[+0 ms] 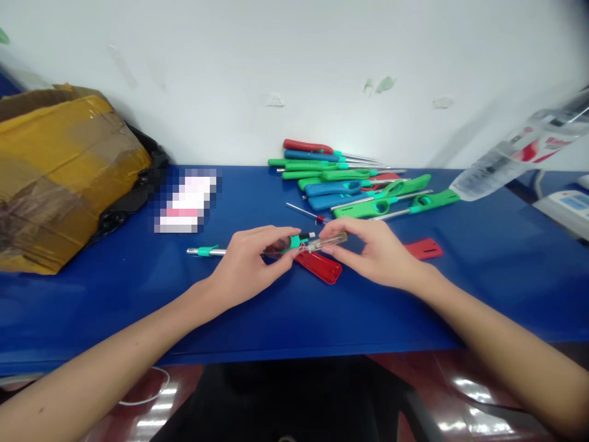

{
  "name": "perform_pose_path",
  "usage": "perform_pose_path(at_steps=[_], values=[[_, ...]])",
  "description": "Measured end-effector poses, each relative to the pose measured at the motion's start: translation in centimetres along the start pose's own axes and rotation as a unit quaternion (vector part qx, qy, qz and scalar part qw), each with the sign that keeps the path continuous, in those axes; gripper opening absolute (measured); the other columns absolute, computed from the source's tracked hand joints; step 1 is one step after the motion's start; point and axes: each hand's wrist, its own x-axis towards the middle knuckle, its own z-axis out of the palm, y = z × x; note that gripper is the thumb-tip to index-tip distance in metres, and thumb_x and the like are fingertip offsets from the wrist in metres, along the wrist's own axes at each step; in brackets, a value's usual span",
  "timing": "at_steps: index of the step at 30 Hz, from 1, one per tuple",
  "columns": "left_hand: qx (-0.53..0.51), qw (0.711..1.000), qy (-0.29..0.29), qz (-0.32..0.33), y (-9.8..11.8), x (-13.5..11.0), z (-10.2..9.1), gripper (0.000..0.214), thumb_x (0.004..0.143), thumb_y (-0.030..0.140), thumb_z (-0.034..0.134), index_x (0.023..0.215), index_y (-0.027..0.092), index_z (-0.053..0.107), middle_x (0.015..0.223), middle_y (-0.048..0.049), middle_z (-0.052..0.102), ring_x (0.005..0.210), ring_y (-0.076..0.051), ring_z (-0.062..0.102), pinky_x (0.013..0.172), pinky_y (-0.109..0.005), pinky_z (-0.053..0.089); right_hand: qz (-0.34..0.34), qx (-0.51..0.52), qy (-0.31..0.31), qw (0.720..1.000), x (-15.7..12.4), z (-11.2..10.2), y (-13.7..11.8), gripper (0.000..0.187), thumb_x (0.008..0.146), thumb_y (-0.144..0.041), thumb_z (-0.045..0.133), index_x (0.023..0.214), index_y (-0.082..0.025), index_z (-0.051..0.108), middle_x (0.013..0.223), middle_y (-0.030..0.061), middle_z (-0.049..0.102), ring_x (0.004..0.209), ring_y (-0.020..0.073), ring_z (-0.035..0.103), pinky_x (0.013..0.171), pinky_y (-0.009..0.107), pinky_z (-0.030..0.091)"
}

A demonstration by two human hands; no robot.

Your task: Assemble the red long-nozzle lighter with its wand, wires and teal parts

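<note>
My left hand [248,264] is closed on an opened long-nosed lighter [218,252], whose metal tube points left past my wrist. Between its fingertips show a teal trigger part [291,242] and a small black piece [305,236]. My right hand [380,250] pinches a clear fuel tank [335,240], its valve end close to my left fingertips. Below them lies a red casing half [323,269], hollow side up. A second red casing piece [426,248] is partly hidden behind my right wrist. Just beyond the fingers rests a thin screwdriver [304,211].
A pile of green, blue and red long-nosed lighters [350,178] lies near the wall. At left sits a taped cardboard box [69,184], beside a blurred white card [188,199]. A tilted plastic bottle [506,156] and a white device [568,209] are at right on the blue table [276,325].
</note>
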Motion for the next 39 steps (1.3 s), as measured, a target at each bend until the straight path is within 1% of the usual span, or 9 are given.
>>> perform_pose_path(at_steps=[5,13,21,26,32,36,39], values=[[-0.003,1.000,-0.003,0.000,0.05,-0.07,-0.01,0.027,0.086,0.017,0.068,0.112,0.012,0.071,0.083,-0.0028,0.071,0.068,-0.009,0.063,0.066,-0.020,0.055,0.007,-0.001,-0.006,1.000,0.04,-0.06,-0.03,0.011,0.090,-0.028,0.065,0.099,-0.021,0.065,0.094,0.0019,0.072,0.083,0.0165,0.067,0.078,0.028,0.055],[-0.006,1.000,-0.004,-0.005,0.08,-0.02,0.05,0.027,0.087,0.019,0.066,0.113,0.013,0.070,0.083,-0.0025,0.072,0.068,-0.010,0.064,0.066,-0.021,0.055,0.018,0.020,-0.019,0.999,-0.04,-0.11,0.20,0.013,0.091,-0.028,0.063,0.102,-0.021,0.063,0.097,0.0030,0.071,0.087,0.0182,0.068,0.082,0.032,0.054],[0.001,1.000,-0.008,-0.011,0.15,0.00,-0.07,0.027,0.087,0.021,0.065,0.113,0.015,0.070,0.083,-0.0026,0.072,0.068,-0.011,0.064,0.066,-0.022,0.056,0.033,0.031,-0.031,0.998,-0.10,-0.11,0.38,0.013,0.093,-0.029,0.059,0.104,-0.022,0.061,0.099,0.0052,0.070,0.089,0.0208,0.067,0.083,0.036,0.054],[0.017,1.000,-0.005,-0.021,0.13,0.04,-0.20,0.027,0.088,0.023,0.064,0.113,0.016,0.070,0.085,-0.0031,0.073,0.069,-0.012,0.065,0.067,-0.023,0.056,0.052,0.040,-0.051,0.997,-0.07,-0.14,0.38,0.014,0.095,-0.031,0.056,0.105,-0.022,0.059,0.098,0.0053,0.071,0.087,0.0207,0.067,0.079,0.035,0.054],[0.029,0.999,0.007,-0.040,0.12,0.14,-0.29,0.027,0.088,0.025,0.064,0.112,0.016,0.069,0.084,-0.0033,0.074,0.069,-0.013,0.067,0.066,-0.024,0.057,0.066,0.044,-0.064,0.995,-0.03,-0.40,0.24,0.015,0.094,-0.027,0.055,0.108,-0.021,0.059,0.097,0.0036,0.072,0.085,0.0177,0.067,0.074,0.029,0.052],[0.032,0.998,0.020,-0.050,0.01,0.18,-0.20,0.026,0.088,0.024,0.064,0.112,0.015,0.069,0.086,-0.0039,0.075,0.074,-0.014,0.069,0.071,-0.025,0.058,0.076,0.043,-0.068,0.994,-0.02,-0.40,0.15,0.016,0.096,-0.027,0.051,0.108,-0.021,0.060,0.095,0.0042,0.071,0.086,0.0185,0.068,0.072,0.029,0.051],[0.028,0.997,0.014,-0.064,-0.05,0.21,-0.17,0.026,0.089,0.025,0.063,0.113,0.015,0.069,0.089,-0.0040,0.075,0.076,-0.015,0.071,0.072,-0.025,0.059,0.081,0.043,-0.068,0.993,0.00,-0.37,0.09,0.017,0.098,-0.028,0.049,0.108,-0.021,0.061,0.096,0.0047,0.070,0.087,0.0191,0.067,0.072,0.030,0.052]])
